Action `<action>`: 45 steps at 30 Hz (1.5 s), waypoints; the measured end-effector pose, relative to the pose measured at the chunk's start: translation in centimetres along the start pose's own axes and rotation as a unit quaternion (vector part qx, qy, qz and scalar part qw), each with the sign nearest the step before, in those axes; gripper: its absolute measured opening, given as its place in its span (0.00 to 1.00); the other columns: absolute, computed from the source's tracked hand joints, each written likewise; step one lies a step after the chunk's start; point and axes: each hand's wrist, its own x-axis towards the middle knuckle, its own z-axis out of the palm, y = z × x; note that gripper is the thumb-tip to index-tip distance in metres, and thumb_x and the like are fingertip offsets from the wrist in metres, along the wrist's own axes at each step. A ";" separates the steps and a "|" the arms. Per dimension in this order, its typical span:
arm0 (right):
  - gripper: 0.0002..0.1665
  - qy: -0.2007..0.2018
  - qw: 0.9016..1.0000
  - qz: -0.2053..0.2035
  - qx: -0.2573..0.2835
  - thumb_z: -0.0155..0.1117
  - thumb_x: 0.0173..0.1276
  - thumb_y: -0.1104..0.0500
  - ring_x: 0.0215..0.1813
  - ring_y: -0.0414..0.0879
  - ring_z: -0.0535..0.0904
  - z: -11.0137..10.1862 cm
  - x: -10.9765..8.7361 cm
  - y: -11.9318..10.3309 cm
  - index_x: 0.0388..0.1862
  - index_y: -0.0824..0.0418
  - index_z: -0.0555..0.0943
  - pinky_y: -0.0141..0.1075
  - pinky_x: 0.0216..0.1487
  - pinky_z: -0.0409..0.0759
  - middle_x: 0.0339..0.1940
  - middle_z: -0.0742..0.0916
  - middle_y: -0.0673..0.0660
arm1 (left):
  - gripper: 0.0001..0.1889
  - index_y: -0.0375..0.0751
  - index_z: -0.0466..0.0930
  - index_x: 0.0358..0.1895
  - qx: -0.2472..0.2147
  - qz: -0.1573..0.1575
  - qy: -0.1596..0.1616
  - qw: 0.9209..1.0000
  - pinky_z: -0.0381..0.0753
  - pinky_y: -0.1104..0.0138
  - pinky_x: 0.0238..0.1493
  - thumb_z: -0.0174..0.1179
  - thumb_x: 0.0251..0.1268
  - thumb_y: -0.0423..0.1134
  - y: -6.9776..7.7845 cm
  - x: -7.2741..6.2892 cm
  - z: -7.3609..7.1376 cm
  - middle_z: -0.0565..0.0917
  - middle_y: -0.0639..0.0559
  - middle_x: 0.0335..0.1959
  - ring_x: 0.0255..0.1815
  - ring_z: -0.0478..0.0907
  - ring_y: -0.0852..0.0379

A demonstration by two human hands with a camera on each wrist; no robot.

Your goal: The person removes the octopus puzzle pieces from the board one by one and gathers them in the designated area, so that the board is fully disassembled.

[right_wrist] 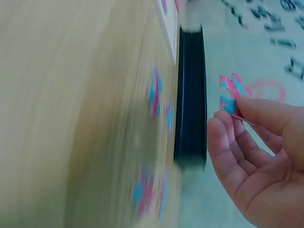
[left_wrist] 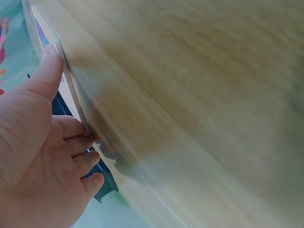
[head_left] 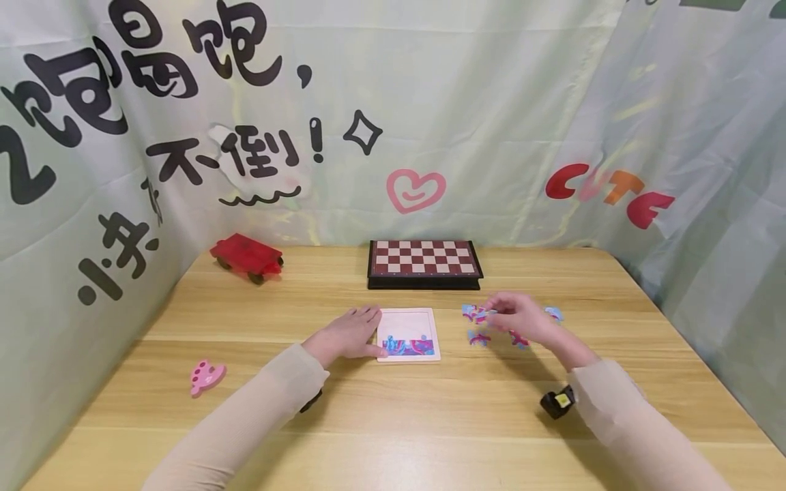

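A white square puzzle tray (head_left: 405, 326) lies on the table, its lower part filled with blue, purple and pink pieces. My left hand (head_left: 348, 333) rests along the tray's left side, thumb over the near corner and fingers at the far end of that edge. To the right of the tray, my right hand (head_left: 520, 318) is raised above the table. Thumb and fingers pinch a pink and blue jigsaw piece (right_wrist: 230, 105), clearly seen in the right wrist view. Loose jigsaw pieces (head_left: 478, 338) lie below and around that hand.
A folded chessboard box (head_left: 424, 262) stands behind the tray near the back curtain. At the back left is a red toy car (head_left: 248, 255). A pink palette-shaped toy (head_left: 207, 376) lies on the left of the wooden table (head_left: 393, 429).
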 end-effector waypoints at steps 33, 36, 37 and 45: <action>0.12 0.018 0.980 0.180 -0.084 0.58 0.65 0.66 0.27 0.45 0.74 -8.1 -5.5 7.4 0.39 0.78 0.76 0.36 0.27 0.78 0.24 0.79 0.52 | 0.45 0.30 0.50 0.70 -0.016 0.006 0.004 1.000 0.45 0.56 0.69 0.50 0.61 0.62 -0.2 -0.2 0.1 0.50 0.39 0.72 0.71 0.44 0.45; 0.12 0.020 0.979 0.187 -0.084 0.58 0.65 0.66 0.27 0.45 0.74 -8.2 -5.6 7.2 0.39 0.78 0.76 0.36 0.27 0.78 0.25 0.79 0.52 | 0.45 0.30 0.50 0.70 -0.011 0.003 0.004 1.000 0.46 0.56 0.69 0.50 0.61 0.62 -0.1 -0.1 0.1 0.50 0.39 0.72 0.71 0.45 0.45; 0.12 0.019 0.979 0.186 -0.085 0.58 0.65 0.67 0.27 0.45 0.74 -8.2 -5.6 7.2 0.39 0.78 0.76 0.36 0.27 0.78 0.25 0.80 0.53 | 0.45 0.30 0.50 0.70 -0.009 0.003 0.005 1.000 0.46 0.56 0.69 0.50 0.61 0.62 -0.1 -0.1 0.1 0.50 0.39 0.72 0.71 0.45 0.45; 0.14 0.031 0.982 0.165 -0.087 0.58 0.66 0.62 0.27 0.45 0.72 -7.8 -5.3 6.2 0.41 0.75 0.75 0.36 0.27 0.76 0.24 0.78 0.53 | 0.45 0.29 0.49 0.70 -0.034 0.014 0.005 0.999 0.45 0.56 0.69 0.51 0.61 0.61 -0.4 0.1 0.2 0.49 0.39 0.72 0.71 0.44 0.45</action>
